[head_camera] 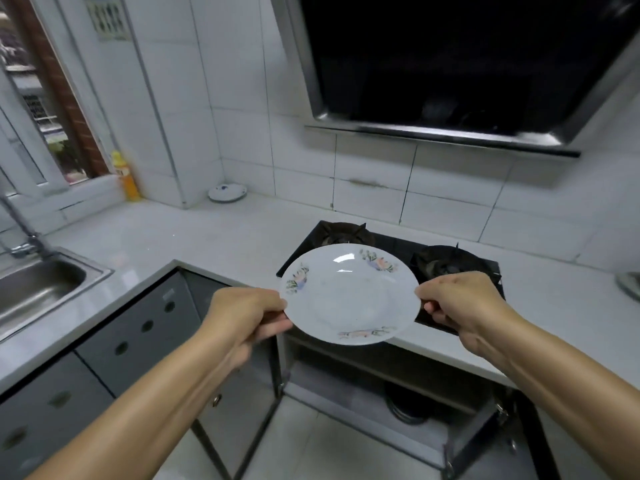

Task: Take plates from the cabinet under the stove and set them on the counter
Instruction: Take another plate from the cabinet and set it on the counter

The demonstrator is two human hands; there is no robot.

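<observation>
I hold a white plate [349,294] with flower prints on its rim, level in the air over the front edge of the stove [391,242]. My left hand [244,315] grips its left rim and my right hand [460,301] grips its right rim. Below the stove the cabinet [363,372] stands open, with both doors swung out. Inside on its shelf sits a dark round item [405,403], too dim to identify. The white counter [194,237] stretches left of the stove.
A steel sink [38,289] with a tap lies at the left. A yellow bottle [126,176] stands on the window sill, and a small white dish [227,192] sits in the back corner. The black range hood [460,64] hangs above the stove.
</observation>
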